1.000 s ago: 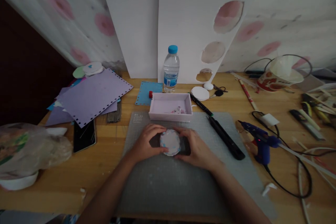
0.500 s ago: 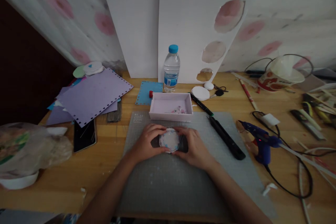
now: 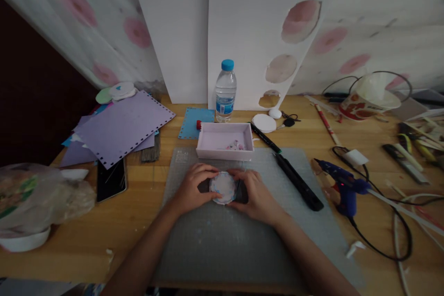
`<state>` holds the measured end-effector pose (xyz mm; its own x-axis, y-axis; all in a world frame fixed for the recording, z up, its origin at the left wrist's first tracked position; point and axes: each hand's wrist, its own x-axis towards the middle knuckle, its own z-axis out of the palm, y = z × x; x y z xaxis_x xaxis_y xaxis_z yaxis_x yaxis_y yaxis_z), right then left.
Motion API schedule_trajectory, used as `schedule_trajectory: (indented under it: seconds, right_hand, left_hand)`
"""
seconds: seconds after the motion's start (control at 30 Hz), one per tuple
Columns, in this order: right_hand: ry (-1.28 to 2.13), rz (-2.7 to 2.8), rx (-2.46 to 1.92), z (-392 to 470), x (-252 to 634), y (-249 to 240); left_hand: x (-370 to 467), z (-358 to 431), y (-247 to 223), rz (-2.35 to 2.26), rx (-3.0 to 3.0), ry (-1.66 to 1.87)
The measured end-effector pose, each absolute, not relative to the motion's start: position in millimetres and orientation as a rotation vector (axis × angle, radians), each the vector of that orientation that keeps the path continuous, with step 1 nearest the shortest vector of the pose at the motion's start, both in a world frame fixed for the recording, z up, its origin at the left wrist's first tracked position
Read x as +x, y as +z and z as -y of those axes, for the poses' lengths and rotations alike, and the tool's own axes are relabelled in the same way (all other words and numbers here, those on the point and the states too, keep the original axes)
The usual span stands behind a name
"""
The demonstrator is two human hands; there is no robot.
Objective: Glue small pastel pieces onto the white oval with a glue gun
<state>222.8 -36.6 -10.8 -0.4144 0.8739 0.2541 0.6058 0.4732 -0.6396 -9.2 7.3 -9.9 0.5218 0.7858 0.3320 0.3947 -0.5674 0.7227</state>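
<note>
Between my hands, over the grey cutting mat (image 3: 215, 249), is a small round white disc (image 3: 223, 188) with bluish marks along its rim. My left hand (image 3: 194, 187) grips its left edge between thumb and fingers. My right hand (image 3: 255, 194) pinches the right edge, and a thin dark line shows by its fingertips. Just beyond the disc sits a shallow pale pink box (image 3: 225, 153) with small pink and white bits (image 3: 236, 145) inside.
To the right lie a black-handled tool (image 3: 299, 182), a black marker (image 3: 265, 138) and a blue glue gun (image 3: 347, 185) with its cord. A water bottle (image 3: 225, 92) stands behind the box. Purple sheets (image 3: 128, 125), a phone (image 3: 111, 180) and a plastic bag (image 3: 45, 199) are on the left.
The disc has shifted very slightly between my fingers, and the bluish marks on its rim sit differently. Both hands stay in nearly the same place.
</note>
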Motion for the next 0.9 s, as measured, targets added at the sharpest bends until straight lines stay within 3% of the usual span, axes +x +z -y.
schedule_trajectory:
  seconds: [0.9]
  right_hand:
    - [0.635,2.14,-1.261,35.9,222.4,-13.6]
  left_hand:
    - [-8.6,-8.7,-13.9,-0.967,2.203,0.936]
